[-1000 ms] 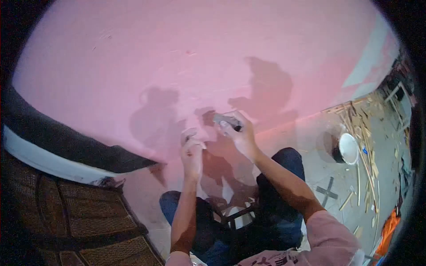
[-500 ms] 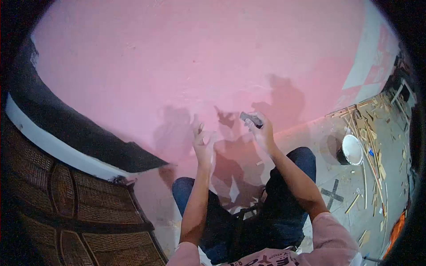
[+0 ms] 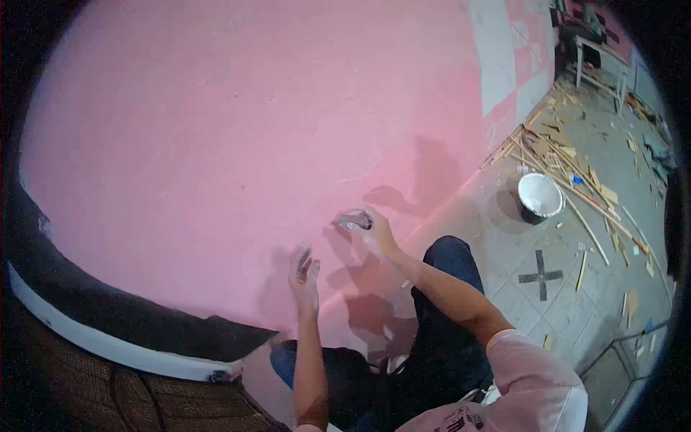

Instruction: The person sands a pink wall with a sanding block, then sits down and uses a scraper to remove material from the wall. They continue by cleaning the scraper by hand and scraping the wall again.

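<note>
A small dark grey block point(image 3: 352, 219) is gripped in my right hand point(image 3: 368, 227), close to the pink wall point(image 3: 237, 144). My left hand point(image 3: 304, 276) is raised lower and to the left, its fingers apart and slightly curled, with nothing in it. Whitish dust coats both hands. Shadows of the hands and arms fall on the wall around them. Whether the block touches the wall I cannot tell.
A white-rimmed bucket point(image 3: 541, 196) stands on the tiled floor at the right, beside scattered wood strips point(image 3: 576, 189). A dark tape cross point(image 3: 540, 276) marks the floor. Woven dark panels point(image 3: 65, 367) lie lower left. A white frame stand point(image 3: 601, 72) is far right.
The view has turned toward the right, showing more floor and the stand. My right hand has moved left with the block, and my left hand sits lower and further left in view.
</note>
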